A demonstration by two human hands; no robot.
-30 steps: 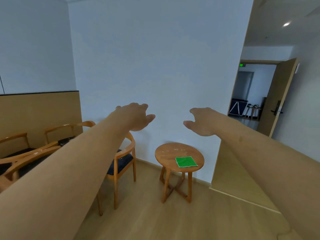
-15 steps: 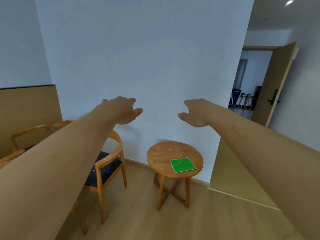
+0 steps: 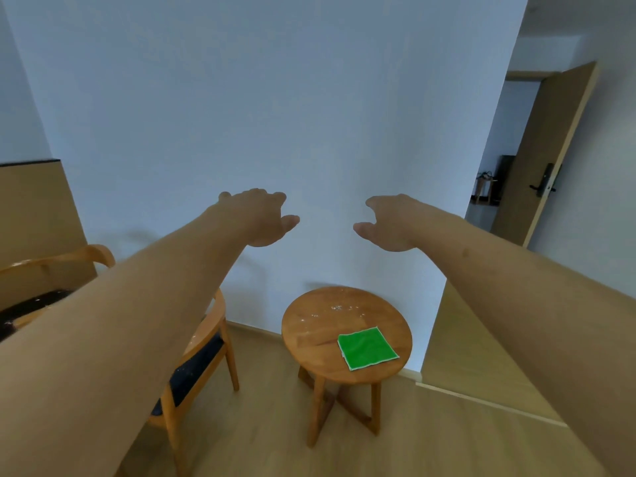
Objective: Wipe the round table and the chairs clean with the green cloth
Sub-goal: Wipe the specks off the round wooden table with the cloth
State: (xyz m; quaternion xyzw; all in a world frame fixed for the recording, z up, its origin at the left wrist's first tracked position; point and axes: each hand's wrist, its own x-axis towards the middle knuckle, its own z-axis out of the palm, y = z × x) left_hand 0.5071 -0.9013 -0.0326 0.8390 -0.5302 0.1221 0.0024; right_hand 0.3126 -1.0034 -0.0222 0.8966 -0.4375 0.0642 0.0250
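Step in hand: approach; no wiping has begun, judging by the cloth lying untouched and the specks on the bench top.
Left hand [image 3: 256,218]: raised in front of the white wall [image 3: 275,115], palm down, fingers [image 3: 275,196] loosely apart and bent, holding nothing.
Right hand [image 3: 390,223]: raised level with the left, fingers [image 3: 373,202] loosely curled and apart, holding nothing.
Green cloth [image 3: 367,347]: folded square, flat on the bench top, well below the right fingers and slightly to their left, well apart from both hands.
Round bench [image 3: 320,325]: small wooden top on crossed legs, below the gap between the two hands; pale specks [image 3: 339,308] lie on the part of the top farther from the camera than the cloth.
Chair [image 3: 203,342]: wooden frame with dark seat pad, below the left forearm, just beside the bench; partly hidden by that arm.
Second chair [image 3: 51,266]: beyond the left forearm, mostly hidden.
Next move (judgement): lower one hand to the cloth and close the fingers on it before sweeping the top; the right hand seems nearer.
Containers: none visible.
Door [image 3: 547,160]: open, well to the right of the right fingers.
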